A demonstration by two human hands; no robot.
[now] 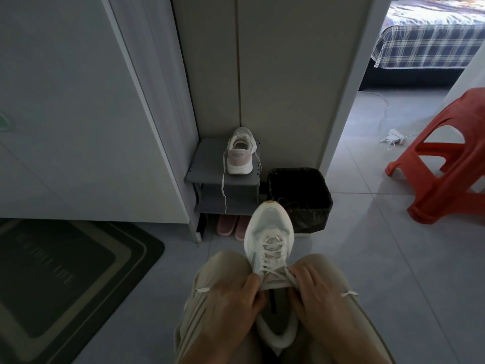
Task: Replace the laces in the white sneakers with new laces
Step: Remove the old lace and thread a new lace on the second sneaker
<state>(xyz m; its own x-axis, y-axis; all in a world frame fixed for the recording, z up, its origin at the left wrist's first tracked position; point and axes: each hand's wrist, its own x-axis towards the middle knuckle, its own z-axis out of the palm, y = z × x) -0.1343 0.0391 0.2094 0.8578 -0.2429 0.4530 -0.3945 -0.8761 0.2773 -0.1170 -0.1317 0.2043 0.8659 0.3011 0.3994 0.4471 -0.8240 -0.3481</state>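
A white sneaker [270, 232] lies between my knees, toe pointing away, with a white lace [271, 249] criss-crossed through its eyelets. My left hand [233, 303] pinches the lace at the shoe's left top eyelets. My right hand [315, 292] pinches the lace on the right side. Loose lace ends lie across both my knees, the left lace end [202, 289] and the right lace end [349, 294]. The second white sneaker [240, 152], with a pink heel, stands on a grey shoe rack [210, 166], a lace hanging off the shelf edge.
A black bin [309, 206] with a liner stands just beyond the sneaker's toe. Pink slippers [232, 227] sit under the rack. A red plastic stool [446, 158] is at right, a dark doormat [65, 279] at left, white cabinets behind.
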